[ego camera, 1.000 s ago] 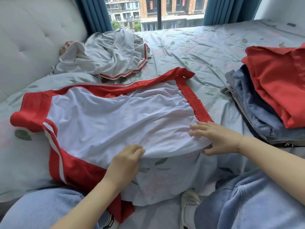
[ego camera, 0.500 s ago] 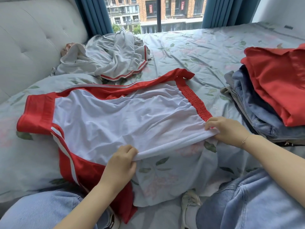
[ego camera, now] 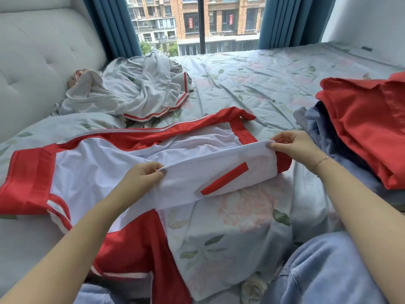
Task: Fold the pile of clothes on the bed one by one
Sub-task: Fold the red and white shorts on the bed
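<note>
1. Left hand (ego camera: pixel 140 176) and right hand (ego camera: pixel 291 145) each pinch the near edge of the smooth white-and-red jacket (ego camera: pixel 98 172), lifted off the bed (ego camera: pixel 252 84).
2. Crumpled grey garment (ego camera: pixel 135 93) lies beyond; folded stack (ego camera: pixel 368 128) right.
3. Floral sheet, tufted headboard (ego camera: pixel 43 62), blue curtains (ego camera: pixel 118 25).

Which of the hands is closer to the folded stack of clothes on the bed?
Right. The right hand pinches the jacket's edge just beside the folded stack; the left hand grips that edge farther away.

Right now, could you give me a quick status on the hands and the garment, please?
Left hand and right hand each pinch the near edge of the white-and-red sports jacket, lifted off the bed. Crumpled grey garment unfolded behind. Nothing in the way.
</note>
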